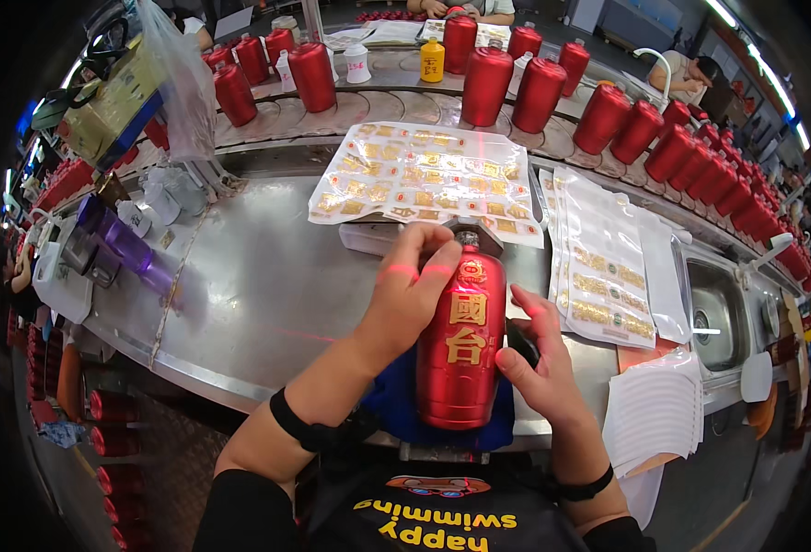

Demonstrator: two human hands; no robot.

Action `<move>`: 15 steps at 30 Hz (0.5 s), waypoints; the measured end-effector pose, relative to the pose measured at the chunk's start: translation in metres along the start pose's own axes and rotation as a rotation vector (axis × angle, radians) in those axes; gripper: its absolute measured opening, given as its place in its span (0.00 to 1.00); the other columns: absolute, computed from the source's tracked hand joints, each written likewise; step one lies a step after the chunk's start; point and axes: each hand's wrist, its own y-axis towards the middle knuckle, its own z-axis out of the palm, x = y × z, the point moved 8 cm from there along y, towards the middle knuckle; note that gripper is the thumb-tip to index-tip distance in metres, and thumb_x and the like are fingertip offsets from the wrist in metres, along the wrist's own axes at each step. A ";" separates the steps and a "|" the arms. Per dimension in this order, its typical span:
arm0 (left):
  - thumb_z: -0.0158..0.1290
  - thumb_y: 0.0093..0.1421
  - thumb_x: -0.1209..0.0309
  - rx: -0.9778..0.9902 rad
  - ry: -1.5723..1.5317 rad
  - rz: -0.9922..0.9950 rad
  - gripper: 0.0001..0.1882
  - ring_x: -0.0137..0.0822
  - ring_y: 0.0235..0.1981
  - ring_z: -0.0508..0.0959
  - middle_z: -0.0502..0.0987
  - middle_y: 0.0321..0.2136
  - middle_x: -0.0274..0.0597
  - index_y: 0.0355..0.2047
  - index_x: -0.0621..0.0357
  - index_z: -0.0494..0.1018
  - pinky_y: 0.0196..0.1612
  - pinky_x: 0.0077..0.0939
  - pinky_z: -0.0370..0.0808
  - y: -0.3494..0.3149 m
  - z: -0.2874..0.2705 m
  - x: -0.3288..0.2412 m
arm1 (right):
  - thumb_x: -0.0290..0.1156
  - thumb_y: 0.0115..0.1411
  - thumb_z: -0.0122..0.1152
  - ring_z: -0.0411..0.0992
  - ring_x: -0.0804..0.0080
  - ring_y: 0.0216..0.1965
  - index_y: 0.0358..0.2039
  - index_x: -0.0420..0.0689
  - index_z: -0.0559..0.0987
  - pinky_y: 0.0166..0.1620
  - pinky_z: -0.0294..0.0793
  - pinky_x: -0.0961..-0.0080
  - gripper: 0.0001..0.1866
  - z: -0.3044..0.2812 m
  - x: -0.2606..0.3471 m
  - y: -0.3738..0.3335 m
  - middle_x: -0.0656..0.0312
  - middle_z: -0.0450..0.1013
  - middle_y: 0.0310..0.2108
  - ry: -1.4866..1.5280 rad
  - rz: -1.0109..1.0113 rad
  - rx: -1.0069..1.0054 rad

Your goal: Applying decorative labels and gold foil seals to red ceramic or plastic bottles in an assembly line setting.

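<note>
While our left hand (413, 290) is closing its fingers over the shoulder of the red bottle (462, 354) at lower centre, our right hand (536, 363) is pinching its side. We are judging it heavy, glossy, slippery and breakable, best gripped around the body. Gold sticker sheets (428, 182) are lying above, white label sheets (608, 271) at right.

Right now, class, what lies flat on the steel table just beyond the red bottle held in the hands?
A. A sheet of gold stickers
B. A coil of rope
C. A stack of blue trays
A: a clear sheet of gold stickers lies beyond the red bottle.
</note>
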 end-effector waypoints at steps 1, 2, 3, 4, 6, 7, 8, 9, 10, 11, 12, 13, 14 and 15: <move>0.51 0.64 0.67 -0.090 0.117 0.242 0.13 0.33 0.43 0.72 0.74 0.39 0.40 0.46 0.60 0.70 0.48 0.25 0.69 -0.007 -0.005 -0.019 | 0.40 0.57 0.64 0.66 0.65 0.51 0.64 0.37 0.58 0.56 0.66 0.67 0.40 0.001 -0.002 -0.003 0.51 0.59 0.54 -0.001 0.002 -0.001; 0.53 0.62 0.70 -0.180 0.233 0.485 0.14 0.41 0.44 0.73 0.76 0.39 0.44 0.46 0.61 0.72 0.48 0.31 0.70 -0.018 -0.007 -0.038 | 0.34 0.56 0.63 0.67 0.68 0.48 0.61 0.37 0.61 0.54 0.68 0.69 0.35 -0.003 -0.012 -0.007 0.52 0.61 0.51 0.097 0.081 -0.061; 0.53 0.62 0.70 -0.173 0.229 0.482 0.14 0.41 0.44 0.73 0.76 0.39 0.44 0.46 0.61 0.72 0.48 0.31 0.70 -0.021 -0.010 -0.045 | 0.29 0.55 0.62 0.69 0.71 0.45 0.58 0.38 0.65 0.52 0.70 0.70 0.30 -0.006 -0.021 -0.013 0.54 0.63 0.48 0.193 0.163 -0.125; 0.53 0.61 0.71 -0.039 0.447 0.649 0.16 0.44 0.46 0.72 0.76 0.40 0.45 0.48 0.60 0.73 0.49 0.32 0.70 -0.032 0.002 -0.065 | 0.29 0.55 0.62 0.69 0.71 0.45 0.58 0.38 0.65 0.52 0.70 0.70 0.30 -0.006 -0.024 -0.016 0.54 0.63 0.48 0.193 0.170 -0.128; 0.55 0.57 0.71 0.118 0.748 0.798 0.21 0.46 0.49 0.71 0.79 0.38 0.42 0.53 0.55 0.74 0.53 0.37 0.67 -0.048 0.023 -0.075 | 0.20 0.55 0.57 0.71 0.74 0.39 0.53 0.38 0.67 0.45 0.72 0.76 0.23 -0.003 -0.037 -0.021 0.55 0.67 0.44 0.452 0.298 -0.151; 0.55 0.57 0.71 0.117 0.750 0.799 0.21 0.46 0.49 0.71 0.79 0.38 0.42 0.53 0.55 0.74 0.53 0.37 0.67 -0.051 0.022 -0.075 | 0.20 0.55 0.57 0.71 0.74 0.39 0.53 0.38 0.67 0.45 0.72 0.76 0.23 -0.002 -0.037 -0.021 0.55 0.67 0.44 0.452 0.295 -0.150; 0.56 0.56 0.69 0.121 0.882 0.830 0.23 0.45 0.49 0.71 0.79 0.36 0.41 0.53 0.54 0.74 0.54 0.39 0.65 -0.055 0.024 -0.074 | 0.19 0.56 0.56 0.71 0.76 0.36 0.51 0.38 0.68 0.41 0.72 0.79 0.21 -0.003 -0.037 -0.023 0.58 0.70 0.40 0.461 0.285 -0.169; 0.57 0.55 0.67 0.128 1.013 0.858 0.24 0.44 0.49 0.71 0.80 0.33 0.39 0.54 0.53 0.73 0.55 0.41 0.64 -0.058 0.027 -0.071 | 0.18 0.57 0.55 0.72 0.78 0.33 0.50 0.38 0.70 0.38 0.72 0.81 0.19 -0.003 -0.038 -0.024 0.60 0.72 0.37 0.470 0.277 -0.191; 0.58 0.54 0.64 0.082 1.012 0.875 0.26 0.44 0.48 0.71 0.80 0.30 0.37 0.55 0.52 0.73 0.55 0.43 0.62 -0.059 0.025 -0.073 | 0.18 0.57 0.55 0.72 0.78 0.33 0.50 0.38 0.70 0.38 0.72 0.81 0.19 -0.005 -0.037 -0.025 0.60 0.72 0.37 0.470 0.277 -0.194; 0.58 0.54 0.64 0.084 1.011 0.878 0.26 0.44 0.48 0.71 0.80 0.30 0.37 0.55 0.52 0.73 0.55 0.43 0.62 -0.060 0.024 -0.074 | 0.19 0.58 0.56 0.72 0.79 0.33 0.47 0.37 0.71 0.36 0.72 0.81 0.16 -0.008 -0.034 -0.025 0.61 0.73 0.34 0.323 0.254 -0.163; 0.58 0.53 0.64 0.102 1.064 0.876 0.27 0.43 0.47 0.71 0.80 0.31 0.37 0.55 0.52 0.73 0.55 0.43 0.63 -0.061 0.025 -0.075 | 0.20 0.58 0.57 0.72 0.80 0.32 0.45 0.37 0.72 0.35 0.71 0.82 0.13 -0.011 -0.030 -0.025 0.61 0.73 0.32 0.177 0.232 -0.131; 0.58 0.52 0.64 0.120 1.118 0.874 0.27 0.42 0.46 0.72 0.80 0.32 0.37 0.54 0.53 0.73 0.54 0.42 0.63 -0.062 0.027 -0.074 | 0.20 0.58 0.57 0.72 0.80 0.32 0.45 0.37 0.72 0.35 0.71 0.82 0.13 -0.014 -0.027 -0.025 0.61 0.73 0.32 0.177 0.233 -0.133; 0.58 0.52 0.64 0.121 1.116 0.876 0.27 0.42 0.46 0.72 0.80 0.32 0.37 0.54 0.53 0.73 0.54 0.42 0.63 -0.063 0.029 -0.073 | 0.21 0.58 0.58 0.71 0.80 0.30 0.43 0.37 0.72 0.34 0.71 0.81 0.11 -0.026 -0.015 -0.024 0.61 0.74 0.31 0.039 0.128 -0.234; 0.59 0.51 0.64 0.100 1.106 0.918 0.27 0.42 0.46 0.72 0.79 0.31 0.36 0.54 0.53 0.74 0.53 0.42 0.63 -0.067 0.031 -0.074 | 0.23 0.58 0.60 0.71 0.80 0.29 0.41 0.37 0.73 0.33 0.71 0.81 0.10 -0.037 0.000 -0.023 0.61 0.74 0.29 -0.095 0.020 -0.332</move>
